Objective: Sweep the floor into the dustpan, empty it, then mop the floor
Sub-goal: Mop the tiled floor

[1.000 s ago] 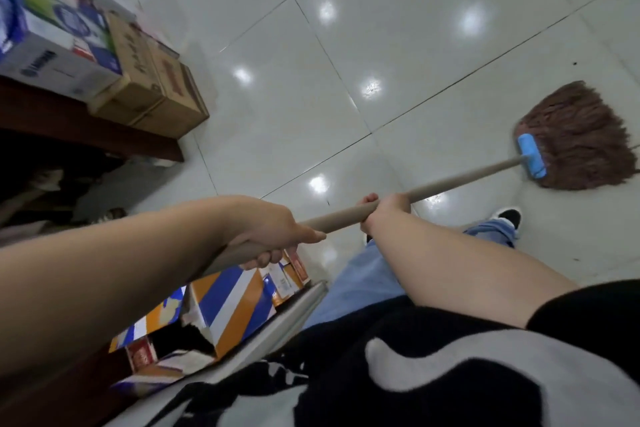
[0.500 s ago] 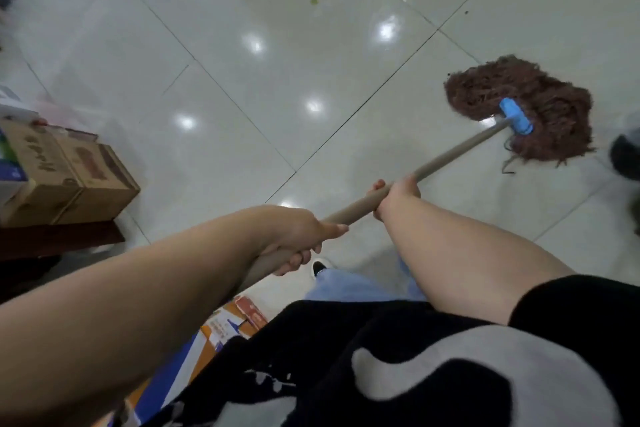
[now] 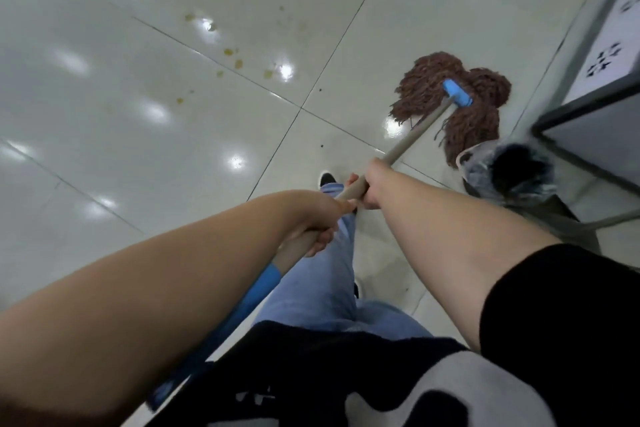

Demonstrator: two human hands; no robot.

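A mop with a brown string head (image 3: 460, 104) and a blue clamp (image 3: 457, 96) lies spread on the glossy white tiled floor (image 3: 145, 135) at the upper right. Its tan handle (image 3: 412, 135) runs down-left to me and ends in a blue grip (image 3: 242, 308). My right hand (image 3: 372, 185) grips the handle further up. My left hand (image 3: 317, 222) grips it just below, close to the right hand. Yellowish-brown spots (image 3: 228, 52) mark the tiles to the left of the mop head.
A bin lined with a plastic bag (image 3: 512, 172) stands at the right, just beside the mop head. Above it is a grey-framed piece of furniture (image 3: 588, 114). My jeans leg and black shoe (image 3: 327, 178) are under the hands.
The view has swung right: the cardboard boxes and shelf on the left are gone, the bin and furniture have come in. The mop head has moved nearer the bin, and my hands are closer together.
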